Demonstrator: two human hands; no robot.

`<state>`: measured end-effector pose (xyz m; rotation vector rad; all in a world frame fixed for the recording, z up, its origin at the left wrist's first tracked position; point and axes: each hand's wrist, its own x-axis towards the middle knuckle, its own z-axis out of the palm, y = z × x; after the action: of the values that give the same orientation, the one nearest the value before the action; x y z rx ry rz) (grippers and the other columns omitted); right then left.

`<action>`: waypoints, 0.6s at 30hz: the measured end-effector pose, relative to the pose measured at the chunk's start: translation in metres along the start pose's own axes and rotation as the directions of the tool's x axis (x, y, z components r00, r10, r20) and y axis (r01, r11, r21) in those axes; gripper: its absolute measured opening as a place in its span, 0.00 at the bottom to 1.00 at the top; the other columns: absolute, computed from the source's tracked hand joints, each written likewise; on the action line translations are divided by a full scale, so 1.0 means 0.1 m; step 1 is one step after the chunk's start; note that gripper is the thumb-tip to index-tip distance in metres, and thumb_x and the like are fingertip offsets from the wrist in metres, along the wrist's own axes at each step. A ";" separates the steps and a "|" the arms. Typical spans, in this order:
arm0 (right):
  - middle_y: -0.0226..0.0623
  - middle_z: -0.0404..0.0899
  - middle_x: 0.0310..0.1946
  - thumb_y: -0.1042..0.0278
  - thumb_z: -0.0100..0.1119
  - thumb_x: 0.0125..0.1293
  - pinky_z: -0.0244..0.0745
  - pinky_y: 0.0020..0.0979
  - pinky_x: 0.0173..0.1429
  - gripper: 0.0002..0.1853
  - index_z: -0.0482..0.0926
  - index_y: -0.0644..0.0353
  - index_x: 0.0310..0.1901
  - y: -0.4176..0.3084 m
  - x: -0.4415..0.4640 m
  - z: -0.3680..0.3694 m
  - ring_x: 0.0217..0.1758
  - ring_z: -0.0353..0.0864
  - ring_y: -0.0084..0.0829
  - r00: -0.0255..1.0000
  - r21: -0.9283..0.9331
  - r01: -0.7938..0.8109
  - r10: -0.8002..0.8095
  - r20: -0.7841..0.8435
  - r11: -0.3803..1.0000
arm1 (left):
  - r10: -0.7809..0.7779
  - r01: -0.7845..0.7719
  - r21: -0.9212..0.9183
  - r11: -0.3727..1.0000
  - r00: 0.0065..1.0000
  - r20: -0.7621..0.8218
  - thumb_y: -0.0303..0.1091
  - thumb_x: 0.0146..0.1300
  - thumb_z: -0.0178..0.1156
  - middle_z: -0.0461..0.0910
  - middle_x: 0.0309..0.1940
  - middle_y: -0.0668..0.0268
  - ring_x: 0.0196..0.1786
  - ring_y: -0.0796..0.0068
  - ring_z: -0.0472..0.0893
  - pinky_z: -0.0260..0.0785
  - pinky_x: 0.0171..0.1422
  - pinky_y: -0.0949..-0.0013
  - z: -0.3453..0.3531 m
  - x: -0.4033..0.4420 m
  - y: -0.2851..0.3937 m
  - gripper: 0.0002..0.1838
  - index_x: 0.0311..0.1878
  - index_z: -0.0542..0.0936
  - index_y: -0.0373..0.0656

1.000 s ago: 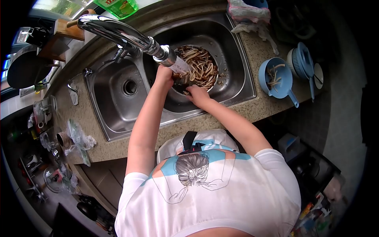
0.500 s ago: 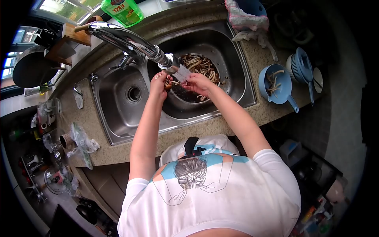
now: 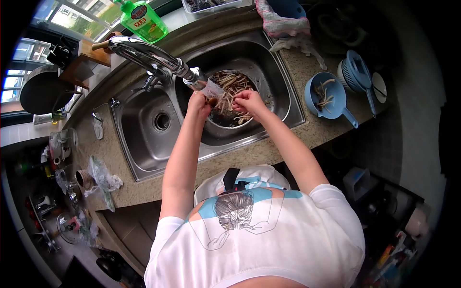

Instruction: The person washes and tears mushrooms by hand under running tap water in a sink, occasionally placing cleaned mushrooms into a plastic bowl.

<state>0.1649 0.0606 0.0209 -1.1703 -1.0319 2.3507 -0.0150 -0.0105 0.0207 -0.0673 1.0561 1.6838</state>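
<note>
Running water (image 3: pixel 211 90) falls from the chrome faucet (image 3: pixel 194 79) into the right sink bowl. My left hand (image 3: pixel 198 104) is closed around a brown-capped mushroom (image 3: pixel 212 102) beside the stream. To its right, my right hand (image 3: pixel 250 102) is pinched above the basin, its fingertips together; whatever is between them is too small to make out. Below both hands a round basin (image 3: pixel 229 127) holds water and many long-stemmed mushrooms (image 3: pixel 236 82). A blue handled strainer (image 3: pixel 342 102) on the counter to the right contains several mushroom stems (image 3: pixel 324 96).
The left sink bowl (image 3: pixel 139 129) has an open drain. Behind the faucet stands a green soap bottle (image 3: pixel 144 21). Another blue strainer (image 3: pixel 357 72) rests at the far right, and a mesh bag (image 3: pixel 273 19) lies at the back. Plastic bags (image 3: pixel 103 180) sit on the left counter.
My right hand has drawn right, out of the water stream, and its fingers have come together in a pinch. My left hand stays by the stream, turned slightly. The view has shifted a little.
</note>
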 end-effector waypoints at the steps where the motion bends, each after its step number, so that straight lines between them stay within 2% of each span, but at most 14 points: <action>1: 0.40 0.79 0.27 0.77 0.56 0.59 0.79 0.26 0.30 0.03 0.76 0.67 0.34 0.11 0.00 -0.21 0.29 0.81 0.30 0.998 -0.173 0.041 -0.048 -0.038 0.984 | -0.031 0.030 -0.062 0.998 0.999 -0.011 0.26 0.60 0.52 0.77 0.36 0.59 0.40 0.64 0.78 0.73 0.46 0.60 0.05 0.02 -0.02 0.04 0.38 0.73 0.39; 2: 0.42 0.80 0.28 0.76 0.56 0.57 0.79 0.29 0.33 0.04 0.77 0.67 0.33 0.16 -0.05 -0.38 0.30 0.81 0.34 0.992 -0.341 0.071 -0.101 -0.070 0.937 | -0.034 0.034 -0.058 0.998 0.999 -0.002 0.26 0.60 0.52 0.77 0.36 0.59 0.40 0.64 0.78 0.73 0.46 0.60 0.03 0.06 -0.03 0.04 0.38 0.73 0.39; 3: 0.42 0.80 0.28 0.76 0.56 0.57 0.79 0.29 0.33 0.04 0.77 0.67 0.33 0.15 -0.14 -0.51 0.30 0.81 0.34 0.991 -0.337 0.077 -0.109 -0.077 0.938 | -0.116 0.116 -0.087 0.989 0.993 0.015 0.26 0.61 0.52 0.76 0.34 0.59 0.38 0.62 0.77 0.73 0.44 0.58 -0.04 0.11 -0.04 0.03 0.37 0.72 0.38; 4: 0.42 0.80 0.31 0.75 0.57 0.56 0.77 0.32 0.40 0.05 0.78 0.65 0.33 0.15 -0.24 -0.63 0.35 0.81 0.38 0.967 -0.726 0.101 -0.240 -0.091 0.680 | -0.196 0.199 -0.111 0.974 0.980 0.033 0.26 0.61 0.52 0.74 0.33 0.58 0.37 0.61 0.77 0.74 0.42 0.57 0.05 0.05 0.00 0.03 0.36 0.71 0.37; 5: 0.42 0.80 0.34 0.73 0.57 0.55 0.76 0.36 0.47 0.06 0.79 0.64 0.34 0.16 -0.33 -0.74 0.41 0.80 0.43 0.932 -0.959 0.058 -0.358 -0.048 0.279 | -0.183 0.182 -0.154 0.971 0.983 0.004 0.24 0.60 0.52 0.72 0.31 0.57 0.35 0.60 0.76 0.75 0.39 0.57 0.12 -0.03 0.00 0.03 0.35 0.69 0.35; 6: 0.42 0.80 0.34 0.73 0.57 0.55 0.76 0.36 0.47 0.06 0.79 0.64 0.34 0.22 -0.39 -0.84 0.41 0.80 0.43 0.929 -0.957 0.053 -0.364 -0.058 0.287 | -0.189 0.189 -0.143 0.972 0.982 0.010 0.24 0.60 0.52 0.72 0.31 0.57 0.35 0.60 0.76 0.75 0.39 0.57 0.13 -0.02 -0.02 0.03 0.35 0.69 0.35; 8: 0.43 0.79 0.35 0.71 0.56 0.54 0.71 0.39 0.52 0.06 0.81 0.60 0.31 0.47 -0.40 -1.09 0.44 0.77 0.47 0.910 -0.999 -0.037 -0.413 -0.024 -0.023 | -0.222 0.200 -0.266 0.943 0.974 -0.054 0.21 0.57 0.53 0.73 0.33 0.56 0.34 0.60 0.76 0.75 0.37 0.61 0.11 0.03 -0.07 0.07 0.38 0.70 0.32; 9: 0.43 0.79 0.33 0.69 0.54 0.55 0.73 0.39 0.47 0.07 0.81 0.57 0.33 0.57 -0.36 -1.19 0.42 0.78 0.43 0.861 -0.992 0.046 -0.499 0.097 -0.114 | -0.213 0.184 -0.316 0.931 0.975 -0.059 0.20 0.57 0.52 0.73 0.34 0.55 0.34 0.61 0.76 0.75 0.37 0.62 0.20 -0.07 -0.07 0.06 0.38 0.69 0.31; 10: 0.43 0.79 0.33 0.69 0.54 0.55 0.73 0.39 0.47 0.07 0.81 0.57 0.33 0.46 -0.46 -1.09 0.42 0.78 0.43 0.859 -0.994 0.036 -0.505 0.085 -0.105 | -0.220 0.194 -0.306 0.932 0.974 -0.053 0.20 0.57 0.52 0.73 0.34 0.55 0.34 0.61 0.76 0.75 0.37 0.62 0.20 -0.06 -0.11 0.06 0.38 0.69 0.31; 12: 0.43 0.79 0.32 0.68 0.54 0.55 0.73 0.40 0.43 0.07 0.80 0.56 0.33 0.27 -0.62 -0.88 0.39 0.78 0.42 0.899 -0.981 -0.154 -0.395 -0.189 0.120 | -0.260 0.230 -0.278 0.933 0.962 -0.077 0.21 0.58 0.51 0.74 0.34 0.55 0.34 0.61 0.76 0.75 0.38 0.62 0.17 -0.04 -0.17 0.06 0.39 0.70 0.31; 13: 0.41 0.79 0.31 0.67 0.55 0.53 0.73 0.42 0.39 0.06 0.79 0.57 0.31 0.31 -0.62 -0.90 0.37 0.78 0.42 0.890 -0.983 -0.128 -0.422 -0.171 0.129 | -0.261 0.238 -0.244 0.940 0.963 -0.067 0.26 0.62 0.51 0.74 0.32 0.57 0.34 0.62 0.76 0.75 0.38 0.61 0.15 -0.02 -0.21 0.05 0.38 0.70 0.34; 14: 0.41 0.79 0.31 0.67 0.55 0.53 0.73 0.42 0.39 0.06 0.79 0.57 0.31 0.30 -0.65 -0.89 0.37 0.78 0.42 0.884 -0.981 -0.135 -0.430 -0.183 0.138 | -0.265 0.246 -0.232 0.941 0.962 -0.057 0.26 0.62 0.51 0.74 0.32 0.57 0.34 0.62 0.76 0.75 0.38 0.61 0.14 0.00 -0.26 0.05 0.38 0.70 0.34; 17: 0.41 0.78 0.28 0.69 0.55 0.52 0.72 0.42 0.38 0.04 0.77 0.58 0.27 0.36 -0.71 -0.93 0.36 0.78 0.43 0.825 -0.989 0.000 -0.559 -0.085 0.151 | -0.296 0.277 -0.175 0.945 0.951 -0.091 0.36 0.67 0.47 0.73 0.29 0.63 0.33 0.67 0.74 0.74 0.40 0.61 0.31 -0.10 -0.42 0.08 0.34 0.70 0.42; 18: 0.42 0.78 0.31 0.72 0.54 0.52 0.72 0.40 0.44 0.02 0.76 0.58 0.27 0.31 -0.75 -0.91 0.40 0.77 0.43 0.853 -0.988 -0.022 -0.512 -0.099 0.156 | -0.279 0.268 -0.136 0.954 0.958 -0.071 0.35 0.67 0.46 0.72 0.27 0.64 0.33 0.67 0.74 0.74 0.40 0.59 0.33 -0.06 -0.53 0.08 0.34 0.70 0.42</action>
<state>0.2833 0.0398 0.0038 -1.5401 -2.4453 0.7803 0.0444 0.0078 0.0121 -0.3582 0.9576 1.5028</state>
